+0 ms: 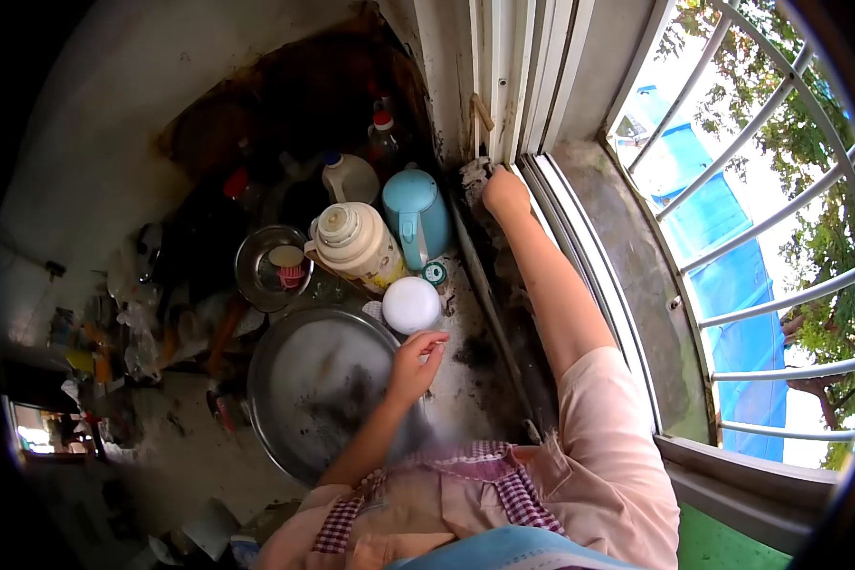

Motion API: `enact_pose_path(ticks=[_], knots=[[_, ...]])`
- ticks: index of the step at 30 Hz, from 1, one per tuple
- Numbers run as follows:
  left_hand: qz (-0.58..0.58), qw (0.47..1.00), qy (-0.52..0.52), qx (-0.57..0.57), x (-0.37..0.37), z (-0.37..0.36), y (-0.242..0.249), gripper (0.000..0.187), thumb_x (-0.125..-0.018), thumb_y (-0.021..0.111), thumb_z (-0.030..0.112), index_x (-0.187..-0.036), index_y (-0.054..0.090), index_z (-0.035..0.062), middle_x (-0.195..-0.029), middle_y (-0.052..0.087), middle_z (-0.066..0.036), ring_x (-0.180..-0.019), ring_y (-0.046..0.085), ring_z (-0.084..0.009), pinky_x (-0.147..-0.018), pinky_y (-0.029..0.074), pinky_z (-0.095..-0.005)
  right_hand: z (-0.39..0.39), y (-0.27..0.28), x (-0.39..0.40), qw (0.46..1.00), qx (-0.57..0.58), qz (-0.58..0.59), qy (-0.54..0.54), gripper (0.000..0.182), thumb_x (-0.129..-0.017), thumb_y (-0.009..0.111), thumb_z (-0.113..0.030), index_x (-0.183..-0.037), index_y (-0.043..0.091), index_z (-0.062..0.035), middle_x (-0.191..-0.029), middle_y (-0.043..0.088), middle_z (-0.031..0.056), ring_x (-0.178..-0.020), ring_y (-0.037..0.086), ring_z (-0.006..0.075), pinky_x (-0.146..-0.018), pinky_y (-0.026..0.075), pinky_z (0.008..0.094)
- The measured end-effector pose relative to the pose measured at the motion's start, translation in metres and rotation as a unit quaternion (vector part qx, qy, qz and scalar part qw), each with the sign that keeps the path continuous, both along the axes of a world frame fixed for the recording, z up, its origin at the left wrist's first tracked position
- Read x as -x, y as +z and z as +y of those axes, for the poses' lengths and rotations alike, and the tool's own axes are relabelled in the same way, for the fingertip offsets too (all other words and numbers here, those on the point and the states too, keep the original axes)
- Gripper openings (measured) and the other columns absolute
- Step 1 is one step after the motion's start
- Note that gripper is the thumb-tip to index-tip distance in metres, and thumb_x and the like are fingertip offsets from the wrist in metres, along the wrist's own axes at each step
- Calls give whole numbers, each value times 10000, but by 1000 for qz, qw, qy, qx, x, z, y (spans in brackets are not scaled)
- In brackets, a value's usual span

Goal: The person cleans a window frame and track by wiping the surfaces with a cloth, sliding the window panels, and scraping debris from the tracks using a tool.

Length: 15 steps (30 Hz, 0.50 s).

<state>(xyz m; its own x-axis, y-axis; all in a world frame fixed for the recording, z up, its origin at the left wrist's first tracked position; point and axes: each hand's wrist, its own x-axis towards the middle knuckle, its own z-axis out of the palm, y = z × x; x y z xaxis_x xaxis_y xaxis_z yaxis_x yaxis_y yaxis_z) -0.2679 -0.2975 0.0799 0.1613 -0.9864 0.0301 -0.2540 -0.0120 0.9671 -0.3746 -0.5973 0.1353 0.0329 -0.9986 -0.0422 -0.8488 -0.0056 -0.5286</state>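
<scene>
My right hand (505, 193) reaches up to the far end of the window track, closed on a crumpled, dirty grey rag (474, 175) pressed into the corner by the frame. The rag is partly hidden by my fingers. My left hand (418, 363) hovers over the counter by the rim of a large metal basin (285, 351), fingers loosely bent and the thumb a little apart, with nothing visible in them. Just beyond it sits a round white object (411, 305), like a lid or an upturned bowl. The sliding window's white frame (579, 275) runs alongside my right arm.
A blue jug (416, 214), a cream thermos (356, 242), a white plastic jug (350, 178) and a red-capped bottle (383, 138) crowd the back corner. A small steel bowl (256, 271) holds a cup. Window bars (741, 233) stand at right.
</scene>
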Motion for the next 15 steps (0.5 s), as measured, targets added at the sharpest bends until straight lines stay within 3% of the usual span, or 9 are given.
enact_pose_path(ticks=[1,4,7,10,14,15], knots=[[-6,1000,-4,2,0,-1,2,189,-870,569,31,-1044,635,0,-1017,640,-100,-879,622,-169,-783,490,-267,7,7,1,999,19,18,19,234,-864,495,-133,-927,673,6,-1009,666,209,-965,646,339,-812,521,414],[-17,1000,-12,-8,-4,2,8,186,-876,564,29,-1046,633,-4,-1018,638,-95,-885,621,-161,-790,486,-262,10,16,5,997,37,46,40,232,-874,486,-136,-964,634,19,-966,668,210,-933,651,338,-785,518,425],[-10,1000,-10,-24,-4,4,9,191,-884,557,26,-1058,625,-13,-1030,630,-84,-901,616,-146,-803,480,-256,26,24,13,985,172,-18,15,221,-917,447,-176,-983,588,-19,-842,651,231,-816,624,425,-713,489,501],[2,1000,-10,-14,-5,9,1,188,-879,563,28,-1052,630,-5,-1022,633,-87,-889,616,-151,-797,483,-258,26,45,19,974,210,-86,0,234,-936,445,-220,-964,576,-28,-754,622,249,-739,600,442,-654,464,525],[18,1000,-13,-14,-3,6,5,179,-870,575,33,-1035,638,4,-992,641,-97,-884,619,-170,-798,489,-271,71,43,53,935,327,-119,74,138,-922,523,-172,-957,551,-42,-680,606,216,-648,585,419,-594,458,459],[18,1000,-13,-18,-3,7,6,178,-869,577,35,-1033,638,4,-985,642,-96,-884,619,-172,-802,488,-273,77,25,71,936,317,-140,63,104,-915,536,-135,-960,550,-42,-659,591,191,-604,580,370,-567,450,414]])
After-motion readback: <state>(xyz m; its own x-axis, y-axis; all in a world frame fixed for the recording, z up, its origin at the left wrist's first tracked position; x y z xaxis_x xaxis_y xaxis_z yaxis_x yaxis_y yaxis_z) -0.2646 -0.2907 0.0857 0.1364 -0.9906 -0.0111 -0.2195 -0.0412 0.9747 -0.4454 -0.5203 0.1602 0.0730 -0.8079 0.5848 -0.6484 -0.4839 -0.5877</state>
